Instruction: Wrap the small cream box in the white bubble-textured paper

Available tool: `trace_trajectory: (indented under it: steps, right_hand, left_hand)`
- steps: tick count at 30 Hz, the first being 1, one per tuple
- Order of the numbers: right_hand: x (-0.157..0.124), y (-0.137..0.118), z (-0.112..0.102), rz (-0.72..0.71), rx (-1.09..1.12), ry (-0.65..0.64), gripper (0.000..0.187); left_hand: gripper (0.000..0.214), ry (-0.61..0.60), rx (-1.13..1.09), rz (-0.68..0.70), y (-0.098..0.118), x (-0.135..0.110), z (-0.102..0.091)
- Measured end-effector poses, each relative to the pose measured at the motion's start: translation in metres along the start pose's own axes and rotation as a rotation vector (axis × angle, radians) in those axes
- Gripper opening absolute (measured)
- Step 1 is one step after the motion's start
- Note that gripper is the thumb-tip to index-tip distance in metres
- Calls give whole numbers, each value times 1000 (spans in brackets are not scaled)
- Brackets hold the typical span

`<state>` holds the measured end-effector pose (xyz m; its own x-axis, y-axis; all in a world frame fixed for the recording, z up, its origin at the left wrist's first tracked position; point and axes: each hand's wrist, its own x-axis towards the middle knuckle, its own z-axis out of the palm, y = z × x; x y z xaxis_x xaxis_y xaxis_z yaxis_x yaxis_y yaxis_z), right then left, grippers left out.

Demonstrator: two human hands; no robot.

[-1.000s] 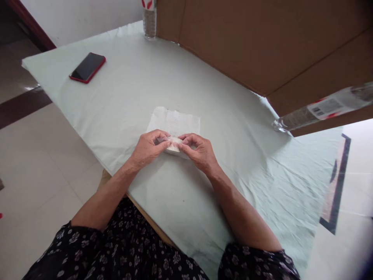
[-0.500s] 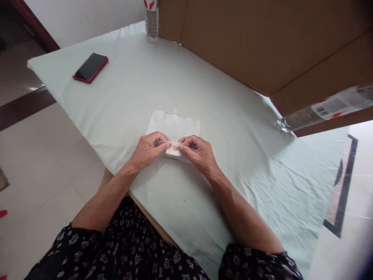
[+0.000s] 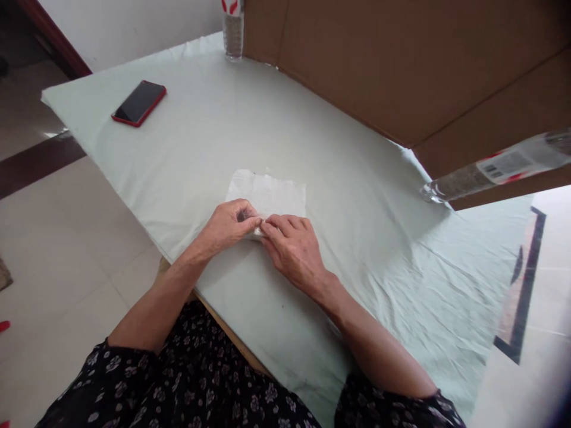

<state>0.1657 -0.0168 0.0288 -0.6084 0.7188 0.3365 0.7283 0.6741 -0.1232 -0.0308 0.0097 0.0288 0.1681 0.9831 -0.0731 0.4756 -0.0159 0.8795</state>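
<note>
A creased white tissue lies flat on the table, its far part spread out beyond my hands. At its near side my left hand is closed, with thumb and forefinger pinching the tissue's bunched edge. My right hand lies lower and palm down, its fingers drawn together against the same edge beside the left thumb. Little of that pinched edge shows between the fingertips. The hands cover most of the near part, including whatever lies beneath them.
A phone in a red case rests at the table's far left. A large brown cardboard panel stands at the back right, with one clear plastic bottle at its left end and another bottle at its right. Pale green cloth covers the table.
My right hand has turned palm down and shifted left, covering the small red-marked part that showed between the thumbs. The left hand keeps its pinch in nearly the same place.
</note>
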Motion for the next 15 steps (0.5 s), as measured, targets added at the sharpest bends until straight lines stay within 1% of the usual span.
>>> trace_trajectory:
  steps: [3, 7, 11, 13, 15]
  right_hand:
    - [2, -3, 4, -3, -68, -59, 17]
    - [7, -5, 9, -17, -162, -47, 21]
    - [11, -6, 13, -20, -207, -42, 19]
    - [11, -5, 15, -24, -210, -48, 18]
    - [11, -4, 15, -34, -209, -55, 18]
  left_hand:
    - [23, -20, 41, 12, -4, -5, -11]
    - [27, 35, 73, -66, -17, -8, -17]
    - [29, 147, 314, -138, -19, -11, -16]
    - [37, 194, 408, -191, -15, -14, -17]
    - [50, 190, 470, -263, -10, -17, -20]
